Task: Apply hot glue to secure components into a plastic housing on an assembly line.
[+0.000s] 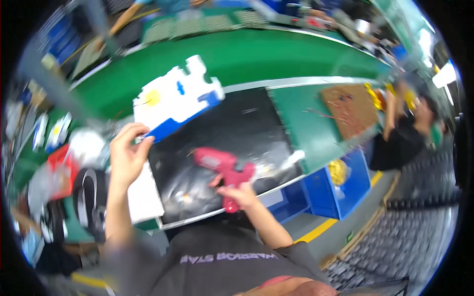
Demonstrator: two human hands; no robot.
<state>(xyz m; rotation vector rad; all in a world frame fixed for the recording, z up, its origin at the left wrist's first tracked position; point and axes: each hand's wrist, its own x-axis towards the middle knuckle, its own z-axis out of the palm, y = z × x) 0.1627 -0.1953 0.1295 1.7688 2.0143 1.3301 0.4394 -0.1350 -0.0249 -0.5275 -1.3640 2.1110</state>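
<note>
In my right hand [239, 195] is a red hot glue gun [217, 160], gripped round its handle. Its nozzle points to the left, over a black mat. My left hand [129, 150] is at the near left corner of a white piece with an uneven, knobbed outline [168, 93]. A blue strip [183, 120] runs along the near edge of that piece. My thumb and forefinger pinch the strip's left end. On the white surface are a yellow round patch and a small blue mark. Blur hides the finer detail.
Beneath the gun lies the black mat [261, 123] on a green bench. To the right are a brown board [350, 111] with thin wires and a blue bin [340, 192]. Black tape rolls [90, 197] and a red bin [61, 170] stand left. Another person [407, 128] works at right.
</note>
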